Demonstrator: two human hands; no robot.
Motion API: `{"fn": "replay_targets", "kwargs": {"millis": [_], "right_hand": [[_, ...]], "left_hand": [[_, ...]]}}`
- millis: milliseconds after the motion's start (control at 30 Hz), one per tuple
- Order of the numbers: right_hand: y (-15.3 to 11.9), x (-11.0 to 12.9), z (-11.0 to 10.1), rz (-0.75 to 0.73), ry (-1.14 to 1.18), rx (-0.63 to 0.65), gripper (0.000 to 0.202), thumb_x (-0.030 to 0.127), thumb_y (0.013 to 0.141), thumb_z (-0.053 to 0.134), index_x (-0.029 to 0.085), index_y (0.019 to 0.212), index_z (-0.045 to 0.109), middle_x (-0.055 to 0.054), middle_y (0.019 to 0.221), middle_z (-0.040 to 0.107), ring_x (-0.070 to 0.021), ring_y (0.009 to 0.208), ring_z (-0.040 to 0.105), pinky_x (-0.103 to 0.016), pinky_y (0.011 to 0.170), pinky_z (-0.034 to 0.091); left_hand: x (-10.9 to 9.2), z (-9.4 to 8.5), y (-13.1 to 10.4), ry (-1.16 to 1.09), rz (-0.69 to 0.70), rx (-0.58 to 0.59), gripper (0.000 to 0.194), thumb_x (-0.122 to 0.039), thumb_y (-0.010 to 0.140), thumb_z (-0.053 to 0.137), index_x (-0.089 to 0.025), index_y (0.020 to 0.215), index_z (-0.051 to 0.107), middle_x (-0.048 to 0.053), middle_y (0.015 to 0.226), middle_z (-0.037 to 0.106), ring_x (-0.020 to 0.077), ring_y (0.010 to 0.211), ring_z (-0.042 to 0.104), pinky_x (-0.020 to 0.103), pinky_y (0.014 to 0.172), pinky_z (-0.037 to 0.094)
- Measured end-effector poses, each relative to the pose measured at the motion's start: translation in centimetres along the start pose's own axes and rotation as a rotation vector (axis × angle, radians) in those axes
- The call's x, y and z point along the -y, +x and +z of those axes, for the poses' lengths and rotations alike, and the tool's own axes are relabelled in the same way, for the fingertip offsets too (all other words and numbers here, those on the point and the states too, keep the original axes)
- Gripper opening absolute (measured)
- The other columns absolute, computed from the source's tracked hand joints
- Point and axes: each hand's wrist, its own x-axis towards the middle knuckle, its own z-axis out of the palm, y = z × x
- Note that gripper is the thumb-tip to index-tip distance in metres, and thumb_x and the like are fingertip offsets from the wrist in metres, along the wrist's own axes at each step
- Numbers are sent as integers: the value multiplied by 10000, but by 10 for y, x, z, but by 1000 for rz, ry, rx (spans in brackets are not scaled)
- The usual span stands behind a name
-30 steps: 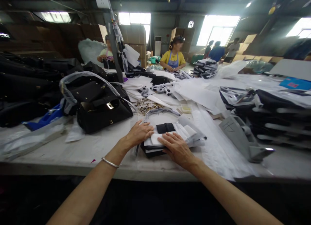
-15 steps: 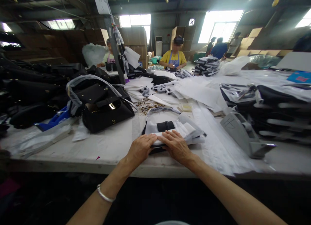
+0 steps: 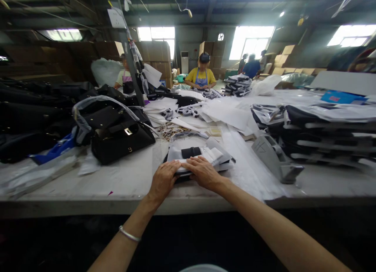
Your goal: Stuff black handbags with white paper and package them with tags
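In the middle of the table lies a black handbag (image 3: 190, 151), flat and partly covered with white wrapping; its handle, in clear wrap, arches at the far side. My left hand (image 3: 165, 178) rests on the bag's near left edge, fingers stretched out over the white wrapping. Close beside it, my right hand (image 3: 202, 171) lies across the near edge, fingers extended and pointing left. Both palms face down and the fingertips almost meet. What the thumbs touch under the edge is partly hidden. White sheets poke out at the bag's right side.
A black handbag (image 3: 123, 140) with a wrapped handle stands left, near a blue tool (image 3: 55, 149). A grey tape dispenser (image 3: 274, 158) and stacked wrapped bags (image 3: 329, 131) are right. Clear plastic sheets (image 3: 249, 166) lie between. A co-worker in yellow (image 3: 201, 75) works across the table.
The view has shifted to the right and tilted up slightly. Both hands stay on the handbag in nearly the same pose.
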Motion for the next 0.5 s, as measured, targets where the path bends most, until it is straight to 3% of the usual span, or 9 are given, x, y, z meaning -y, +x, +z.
{"fn": "replay_targets", "kwargs": {"millis": [167, 333, 500], "right_hand": [[0, 0, 4, -11, 3, -22, 478, 161, 905, 596, 231, 1370, 515, -102, 1308, 632, -270, 1271, 537, -453, 1037, 406], [-2, 0, 16, 18, -11, -123, 395, 90, 911, 523, 163, 1297, 565, -138, 1315, 636, -269, 1261, 555, -458, 1043, 409], [-8, 2, 26, -1, -55, -206, 397, 61, 907, 499, 180, 1276, 583, -129, 1319, 636, -267, 1271, 543, -484, 1073, 390]], "left_hand": [[6, -4, 0, -37, 18, -14, 435, -45, 844, 569, -185, 1254, 610, 88, 1246, 687, 227, 1144, 652, 399, 992, 535], [12, -3, -2, -35, 59, -22, 410, -57, 887, 499, -200, 1257, 604, 76, 1242, 689, 202, 1158, 643, 369, 1005, 528], [1, -2, -13, 130, 125, -53, 427, -66, 933, 394, -161, 1321, 543, 131, 1356, 605, 243, 1269, 563, 448, 1055, 478]]}}
